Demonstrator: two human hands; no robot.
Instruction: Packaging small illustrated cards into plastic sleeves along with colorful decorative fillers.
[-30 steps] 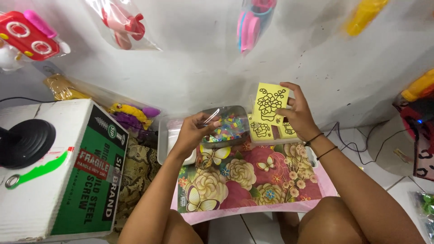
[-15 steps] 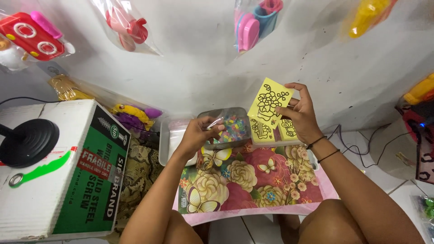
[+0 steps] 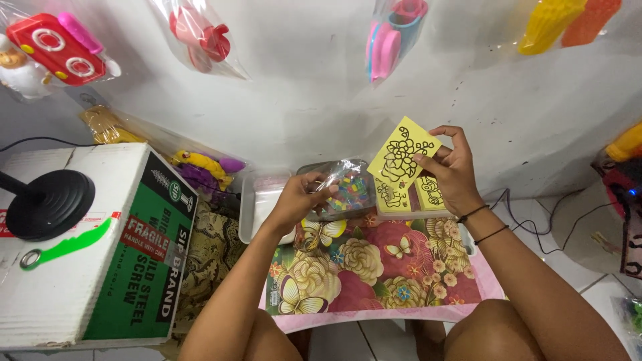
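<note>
A white wall fills the upper half of the frame, with bagged plastic toys hanging across the top. At the left stands a large cardboard box, a black round-based stand resting on its lid. In the lower centre lies the small tabletop, covered in a flower-and-butterfly print.

At its far edge the right hand pinches a yellow card with a black flower outline, lifted and tilted above a stack of similar yellow cards lying in a shallow tray. Just left of centre the left hand is closed on the neck of a clear bag of small coloured pieces, which rests against the tabletop's far edge, over a grey tray.

The step in hand looks like pairing one card with a bag of pieces. As a judgement, the next move calls for bringing card and bag together while keeping the thin card flat and the bag's mouth under control.
</note>
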